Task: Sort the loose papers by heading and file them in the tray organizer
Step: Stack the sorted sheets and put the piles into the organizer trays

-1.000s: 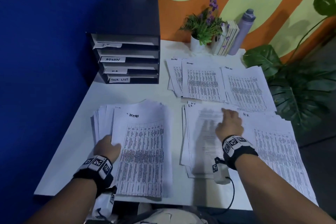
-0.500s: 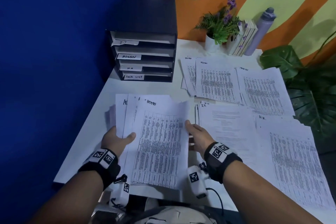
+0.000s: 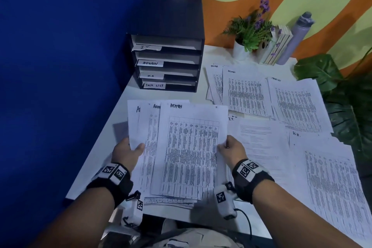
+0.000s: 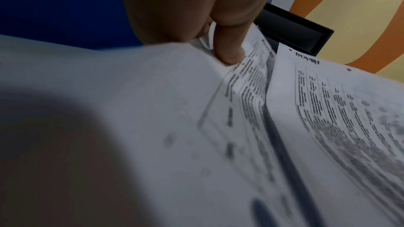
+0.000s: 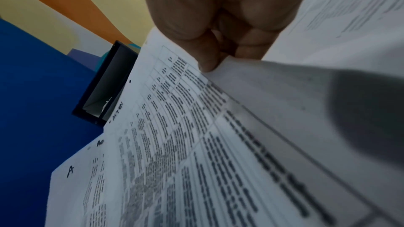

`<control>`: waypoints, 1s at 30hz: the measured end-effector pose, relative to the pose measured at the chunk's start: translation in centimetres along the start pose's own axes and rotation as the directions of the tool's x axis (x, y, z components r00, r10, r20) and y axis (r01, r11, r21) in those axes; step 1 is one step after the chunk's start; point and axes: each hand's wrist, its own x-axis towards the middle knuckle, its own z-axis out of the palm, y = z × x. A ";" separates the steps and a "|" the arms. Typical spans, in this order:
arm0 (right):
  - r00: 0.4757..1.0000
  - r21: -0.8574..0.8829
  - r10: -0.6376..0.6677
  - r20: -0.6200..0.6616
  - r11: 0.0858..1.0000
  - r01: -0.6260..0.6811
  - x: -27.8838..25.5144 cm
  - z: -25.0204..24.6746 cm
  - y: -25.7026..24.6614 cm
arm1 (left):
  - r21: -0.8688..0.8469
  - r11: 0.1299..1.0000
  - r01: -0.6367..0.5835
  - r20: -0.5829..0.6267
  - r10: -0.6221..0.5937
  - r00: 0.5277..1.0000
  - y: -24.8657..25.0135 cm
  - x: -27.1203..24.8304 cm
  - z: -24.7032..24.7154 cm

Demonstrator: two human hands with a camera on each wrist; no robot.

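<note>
1. Here the person holds a stack of papers (image 3: 187, 153) up off the white tabletop (image 3: 100, 157), close to the near edge.
2. The left hand (image 3: 125, 152) grips the left side of the stack, with the thumb on top of the sheets and the other fingers under them.
3. The right hand (image 3: 231, 150) grips the right edge of the stack, with the thumb pinching the top sheet.
4. The sheets are fanned out a bit, so three top corners show, and the front one says "ADMIN".
5. In the left wrist view the thumb (image 4: 229, 54) presses down on the printed sheets.
6. In the right wrist view the fingers (image 5: 210, 58) curl round the paper edge.
7. A black tray organizer (image 3: 167, 46) stands at the far left of the tabletop, against the blue wall.
8. It has four shelves with labels that read "I.T", "ADMIN", "H.R" and "TASK LIST", from top to bottom.
9. More piles lie flat on the right: an ADMIN pile (image 3: 245, 94), a task list pile (image 3: 296, 106), an I.T. pile (image 3: 259, 143) and an H.R. pile (image 3: 330, 177).
10. At the back stand a small potted plant (image 3: 251, 30), some books (image 3: 275, 48) and a grey bottle (image 3: 296, 36), close together.
11. Big green leaves (image 3: 342, 96) hang just beside the right edge.
</note>
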 end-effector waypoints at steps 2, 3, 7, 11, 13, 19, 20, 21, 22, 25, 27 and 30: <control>0.998 0.154 0.043 0.052 0.987 -0.050 -0.3 0.6 -0.3 | -0.053 0.999 -0.004 0.115 0.010 0.993 0.4 -0.6 0.5; 0.995 0.208 0.064 0.077 0.975 -0.079 -0.4 0.9 -0.4 | -0.089 0.996 0.011 0.194 0.006 0.981 0.6 -0.9 1.0; 0.998 0.190 0.065 0.017 0.979 -0.067 -0.1 0.5 -0.3 | 0.133 0.989 -0.064 0.299 0.022 0.954 0.9 -1.3 2.7; 0.993 -0.029 0.055 -0.106 0.998 -0.058 0.8 -1.1 1.0 | 0.634 0.765 -0.114 0.150 0.023 0.988 0.8 -1.7 3.0; 0.992 -0.105 0.065 -0.109 0.992 -0.076 1.2 -1.6 1.7 | 0.711 0.700 -0.062 0.127 -0.041 0.991 0.6 -1.9 3.1; 0.988 -0.124 0.129 -0.083 0.983 -0.139 0.2 -2.2 2.7 | 0.750 0.657 0.077 0.027 -0.147 0.989 0.5 -1.4 3.3; 0.989 -0.124 0.130 -0.074 0.983 -0.139 0.1 -2.3 2.9 | 0.760 0.644 0.089 0.018 -0.158 0.987 0.5 -1.3 3.2; 0.988 -0.116 0.144 -0.064 0.982 -0.150 -0.2 -2.5 2.8 | 0.764 0.638 0.097 0.012 -0.164 0.986 0.4 -1.2 3.1; 0.988 -0.106 0.144 -0.060 0.983 -0.150 -0.2 -2.7 2.9 | 0.761 0.640 0.105 0.004 -0.167 0.986 0.3 -1.0 3.0; 0.986 -0.054 0.154 -0.063 0.986 -0.157 -0.4 -3.5 2.6 | 0.714 0.687 0.133 -0.032 -0.159 0.987 0.1 -0.2 2.2; 0.986 -0.003 0.158 -0.061 0.987 -0.158 -0.5 -3.9 2.5 | 0.665 0.735 0.132 -0.064 -0.121 0.991 0.1 0.3 1.7; 0.987 0.012 0.143 -0.076 0.990 -0.143 -0.6 -4.4 2.3 | 0.597 0.798 0.078 -0.121 -0.006 0.993 0.0 0.3 1.3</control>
